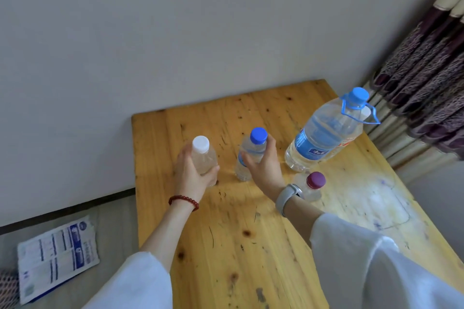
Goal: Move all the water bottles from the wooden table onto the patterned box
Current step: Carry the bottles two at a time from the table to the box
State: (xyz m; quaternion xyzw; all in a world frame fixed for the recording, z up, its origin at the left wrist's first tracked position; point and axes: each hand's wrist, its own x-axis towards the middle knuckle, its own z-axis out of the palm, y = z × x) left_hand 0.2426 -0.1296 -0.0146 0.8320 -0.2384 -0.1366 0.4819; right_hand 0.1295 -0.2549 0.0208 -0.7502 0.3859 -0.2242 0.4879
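left grip (193,170): grasps white-capped bottle (204,158) | right grip (263,163): grasps blue-capped bottle (248,155) | wooden surface (226,233) beneath both | grey wall (175,32) beyond

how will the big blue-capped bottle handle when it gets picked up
The big bottle looks nearly full, so probably heavy for one hand. Its thin clear wall may flex if squeezed. The blue carry loop at its neck likely offers the surest hold.

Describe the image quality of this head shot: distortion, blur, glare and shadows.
Head view: wide-angle warp tilts the wall and leans the large bottle outward; edges smear, as at the curtain and the floor packet; a pale glare patch on the wooden table; soft shadow beneath the left hand and right hand.
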